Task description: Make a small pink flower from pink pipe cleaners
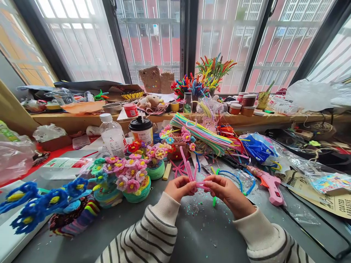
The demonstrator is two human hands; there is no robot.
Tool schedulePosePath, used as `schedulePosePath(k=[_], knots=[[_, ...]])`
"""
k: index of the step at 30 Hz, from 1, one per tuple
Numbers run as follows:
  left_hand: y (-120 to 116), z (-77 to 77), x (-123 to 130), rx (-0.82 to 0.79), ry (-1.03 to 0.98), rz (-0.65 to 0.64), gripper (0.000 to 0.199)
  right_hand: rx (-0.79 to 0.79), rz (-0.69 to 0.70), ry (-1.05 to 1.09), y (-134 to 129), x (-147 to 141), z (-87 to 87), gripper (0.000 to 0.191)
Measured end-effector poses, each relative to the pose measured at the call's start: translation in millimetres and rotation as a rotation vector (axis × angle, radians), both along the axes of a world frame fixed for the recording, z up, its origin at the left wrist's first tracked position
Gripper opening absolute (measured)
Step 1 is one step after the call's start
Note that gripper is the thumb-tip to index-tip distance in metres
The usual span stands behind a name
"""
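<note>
Pink pipe cleaners (189, 167) are held between my two hands above the grey table, with several stems standing upward. My left hand (181, 188) pinches them at their lower part, thumb against fingers. From the other side, my right hand (229, 193) pinches a short pink section between thumb and fingertips. Both hands almost meet. Loose pink pipe cleaners (179, 169) lie just behind my left hand, and blue and green ones (233, 176) lie behind my right hand.
Pots of pink fuzzy flowers (133, 175) and blue flowers (55, 197) stand at left, near a bottle (112, 137) and a lidded cup (142, 131). A pink glue gun (272, 186) with its cord lies right. A pipe cleaner bundle (203, 135) lies behind.
</note>
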State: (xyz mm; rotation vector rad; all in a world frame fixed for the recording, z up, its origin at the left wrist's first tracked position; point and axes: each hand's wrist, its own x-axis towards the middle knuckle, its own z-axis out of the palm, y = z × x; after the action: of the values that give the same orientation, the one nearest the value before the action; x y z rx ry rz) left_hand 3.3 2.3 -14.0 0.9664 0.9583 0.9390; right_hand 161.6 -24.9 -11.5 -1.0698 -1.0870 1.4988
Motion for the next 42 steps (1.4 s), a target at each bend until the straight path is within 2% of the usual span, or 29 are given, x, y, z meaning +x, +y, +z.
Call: schedulePosePath(k=[3,9,12,14,19,23,27,32,35,42], knots=[[-1.1,0.0,0.8,-0.007,0.021,-0.056,0.029,0.025,-0.022,-0.058,2.7,3.0,-4.9,0.020],[-4.1,-5.3,0.3,-0.013,0.129,-0.334,0.024,0.068,0.004,-0.131,5.1,4.5,-8.1,0.025],[-5.2,-6.8,0.4,-0.042,0.160,-0.401,0.022,0.090,0.001,-0.149,4.4,0.9,-7.4,0.026],[-5.1,-6.7,0.5,-0.058,0.148,-0.366,0.022,0.106,-0.031,-0.154,3.9,-0.3,-6.3,0.026],[-2.4,-0.5,-1.1,-0.089,0.029,-0.123,0.023,0.154,-0.138,-0.164,2.0,3.5,-1.8,0.027],[-1.1,7.0,-3.1,-0.199,-0.083,-0.031,0.027,0.216,-0.074,-0.229,-1.1,4.7,1.9,0.019],[-1.1,8.4,-3.4,-0.275,-0.107,-0.035,0.034,0.237,-0.018,-0.158,-4.1,2.4,5.2,0.015],[-2.4,5.6,-1.9,-0.323,-0.137,-0.079,0.031,0.222,-0.090,-0.060,-4.2,-2.9,4.6,0.010],[-3.2,4.3,-1.1,-0.338,-0.173,-0.094,0.028,0.220,-0.081,0.028,-3.5,-7.7,1.0,0.011],[-4.1,4.1,0.2,-0.345,-0.258,-0.045,0.030,0.181,-0.059,0.154,-2.5,-14.9,-3.8,0.014]])
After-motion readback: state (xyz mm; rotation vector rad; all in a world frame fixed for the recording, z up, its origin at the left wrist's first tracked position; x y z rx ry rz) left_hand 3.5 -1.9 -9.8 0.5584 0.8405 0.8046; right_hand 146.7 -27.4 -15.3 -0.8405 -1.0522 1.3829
